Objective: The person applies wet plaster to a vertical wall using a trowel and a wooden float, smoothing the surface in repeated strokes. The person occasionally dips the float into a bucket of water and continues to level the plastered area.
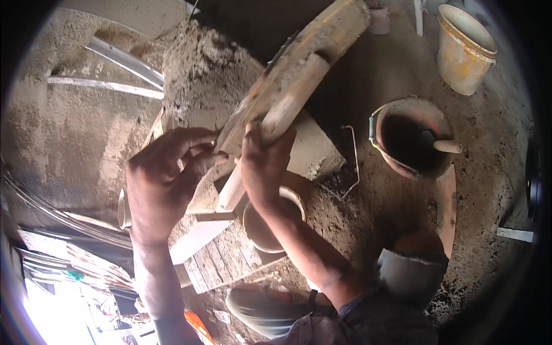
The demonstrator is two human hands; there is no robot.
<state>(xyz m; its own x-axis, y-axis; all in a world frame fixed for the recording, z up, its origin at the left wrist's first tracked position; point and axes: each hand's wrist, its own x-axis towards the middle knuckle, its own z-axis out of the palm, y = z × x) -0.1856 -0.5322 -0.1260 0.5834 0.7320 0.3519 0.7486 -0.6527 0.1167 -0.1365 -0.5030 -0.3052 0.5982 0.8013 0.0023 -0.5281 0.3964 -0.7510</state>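
Note:
A long wooden plastering float (282,75), its board smeared with grey mortar, slants up and away to the right in front of me. A square wooden bar runs along its face as a handle. My right hand (265,164) is wrapped round that bar near its middle, thumb pointing up along it. On the board's left edge, my left hand (167,172) has thumb and forefinger closed in a pinch. Whether anything small lies between those fingertips is hard to see. Behind the float stands a mortar-covered block (201,75), partly hidden by the board.
To the right, a dark bucket (379,115) has a wooden-handled tool (447,146) in it. Farther back is a dirty pale bucket (463,57). A round container (247,224) sits below my right forearm. A bent metal rod (356,155), metal strips (126,63) and cables (57,213) lie around.

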